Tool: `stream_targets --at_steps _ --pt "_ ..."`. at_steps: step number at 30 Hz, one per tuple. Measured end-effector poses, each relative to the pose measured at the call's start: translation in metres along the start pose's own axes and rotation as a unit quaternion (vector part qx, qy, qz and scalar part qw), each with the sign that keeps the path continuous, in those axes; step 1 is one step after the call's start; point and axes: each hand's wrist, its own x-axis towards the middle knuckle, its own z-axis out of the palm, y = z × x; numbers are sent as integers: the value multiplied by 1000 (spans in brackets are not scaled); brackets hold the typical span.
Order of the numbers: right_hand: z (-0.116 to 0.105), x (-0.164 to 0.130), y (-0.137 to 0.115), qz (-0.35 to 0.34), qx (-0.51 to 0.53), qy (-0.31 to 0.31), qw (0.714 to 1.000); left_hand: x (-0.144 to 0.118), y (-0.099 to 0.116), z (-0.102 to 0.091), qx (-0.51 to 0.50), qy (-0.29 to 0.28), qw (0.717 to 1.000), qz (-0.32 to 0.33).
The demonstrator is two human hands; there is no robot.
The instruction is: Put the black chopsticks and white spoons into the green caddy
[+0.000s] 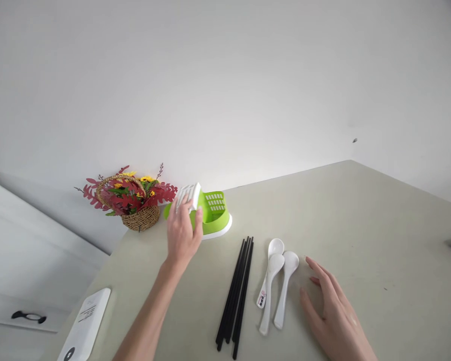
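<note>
While your left hand [183,233] reaches to the far side of the table [361,225], its fingers and thumb close around the white slatted part of a green and white utensil holder [214,213]. The thumb presses the near side and the fingers wrap over the top edge, so the grasp is firm on the white section. That holder lies tipped toward you on its white base, close to the wall, just beside a woven basket of red and yellow flowers [133,200] on its left.

Your right hand [332,313] rests flat on the table, palm down, fingers spread and extended, holding nothing. Its fingertips lie just beside three white spoons [276,281], though I cannot tell whether they touch the nearest handle. The spoons lie side by side, bowls pointing away from you, one bearing a small label at its handle end.

Black chopsticks [236,293] lie in a tight bundle between your two hands, left of the spoons.

A white device [86,323] sits at the table's near left corner.
</note>
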Motion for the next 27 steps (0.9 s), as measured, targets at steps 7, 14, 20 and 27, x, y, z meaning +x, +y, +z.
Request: stream_targets --at_steps 7,14,20,27 --pt "3 3 13 -38 -4 -1 999 24 73 30 -56 -60 996 47" --pt "4 5 12 -53 8 1 999 37 137 40 -62 -120 986 100" --pt "4 1 -2 -45 40 27 998 35 157 28 -110 -129 980 107" --pt "4 -1 -10 -36 47 40 997 -3 100 29 -232 46 970 -62"
